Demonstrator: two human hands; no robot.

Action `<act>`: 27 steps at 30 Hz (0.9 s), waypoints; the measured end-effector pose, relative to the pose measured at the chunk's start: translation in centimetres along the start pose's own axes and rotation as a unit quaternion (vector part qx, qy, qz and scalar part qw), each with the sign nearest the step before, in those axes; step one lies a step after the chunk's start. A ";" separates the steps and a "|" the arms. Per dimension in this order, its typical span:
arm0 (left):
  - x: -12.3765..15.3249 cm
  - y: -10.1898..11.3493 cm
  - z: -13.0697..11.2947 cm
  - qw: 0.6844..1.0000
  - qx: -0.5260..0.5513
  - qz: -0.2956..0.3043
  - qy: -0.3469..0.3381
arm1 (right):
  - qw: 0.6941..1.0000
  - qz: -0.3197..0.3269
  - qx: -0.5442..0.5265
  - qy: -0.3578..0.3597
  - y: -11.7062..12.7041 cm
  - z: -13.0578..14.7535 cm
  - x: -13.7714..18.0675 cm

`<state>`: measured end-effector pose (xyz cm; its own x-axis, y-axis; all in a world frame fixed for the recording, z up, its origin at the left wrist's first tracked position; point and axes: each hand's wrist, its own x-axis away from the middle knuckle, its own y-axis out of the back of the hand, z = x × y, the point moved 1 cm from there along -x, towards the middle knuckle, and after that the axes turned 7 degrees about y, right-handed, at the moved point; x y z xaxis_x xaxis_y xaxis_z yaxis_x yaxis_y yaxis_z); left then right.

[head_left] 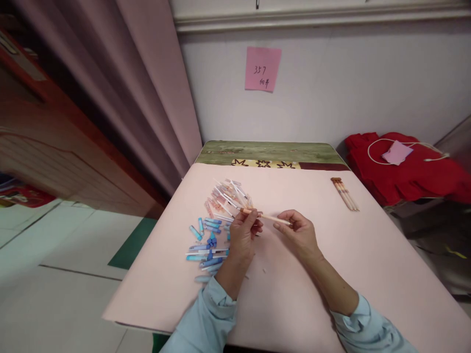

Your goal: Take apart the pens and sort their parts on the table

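Observation:
Between my hands lies a slim cream-coloured pen (271,218), nearly level, with a brownish-orange section at its left. My left hand (243,235) pinches it by that section. The thumb and fingers of my right hand (300,234) are closed at its right end. Just beyond my left hand is a pile of clear, white and pinkish pen parts (228,198). Closer to me, partly hidden by the left hand and forearm, are blue pen parts (208,255), some short and some long.
Several cream pens with brown tops (345,195) lie side by side at the table's right. Pink paper (158,289) covers most of the table. A red cloth (434,179) with a white cord sits beyond the right edge; a curtain (158,73) hangs at the left.

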<state>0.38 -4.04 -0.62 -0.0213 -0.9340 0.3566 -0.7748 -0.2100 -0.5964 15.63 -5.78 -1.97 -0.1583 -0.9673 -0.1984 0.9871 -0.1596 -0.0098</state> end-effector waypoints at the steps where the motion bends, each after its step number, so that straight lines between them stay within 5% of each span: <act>1: 0.0 0.0 0.0 1.000 -0.001 0.000 0.001 | 1.000 0.000 0.008 0.005 0.0 0.1 0.0; 17: 0.1 -0.1 0.5 0.999 -0.024 -0.023 -0.002 | 0.992 0.035 0.117 -0.018 -0.8 -0.3 0.8; 27: -0.3 -0.2 0.1 0.999 0.040 -0.029 0.006 | 0.999 0.041 0.030 -0.017 -1.7 -0.4 1.1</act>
<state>0.62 -3.77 -0.69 0.0146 -0.9163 0.4003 -0.7217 -0.2867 -0.6300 13.81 -6.50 -2.52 -0.0792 -0.9835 -0.1625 0.9938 -0.0906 0.0643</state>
